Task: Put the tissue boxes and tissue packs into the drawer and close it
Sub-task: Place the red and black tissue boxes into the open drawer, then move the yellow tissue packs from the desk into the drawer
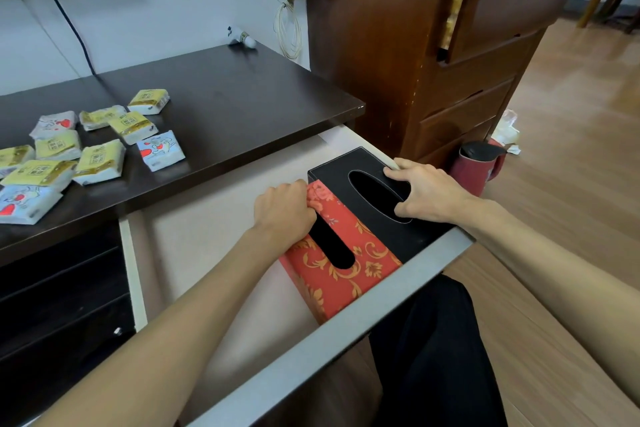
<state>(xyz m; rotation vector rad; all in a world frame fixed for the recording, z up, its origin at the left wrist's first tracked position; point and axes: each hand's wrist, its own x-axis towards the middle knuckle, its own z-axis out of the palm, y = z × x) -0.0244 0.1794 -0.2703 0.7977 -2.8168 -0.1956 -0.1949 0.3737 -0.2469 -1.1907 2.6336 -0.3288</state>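
The drawer (pixel 311 350) under the dark tabletop stands pulled out. Inside it, at the right end, a black tissue box (pixel 349 163) lies against the right wall, and a red tissue box with gold flowers (pixel 349 274) lies beside it, touching. My left hand (pixel 282 210) grips the far end of the red box, fingers curled over its edge. My right hand (pixel 426 194) rests on top of the black box with the thumb in its oval slot. Several small tissue packs (pixel 100 163), yellow and blue-white, lie scattered on the tabletop at the left.
The left part of the drawer floor (pixel 207 236) is bare. A brown wooden chest of drawers (pixel 467 45) stands to the right, with a red kettle (pixel 479 166) on the floor beside it. A black cable (pixel 69 21) runs down the wall behind the tabletop (pixel 225 107).
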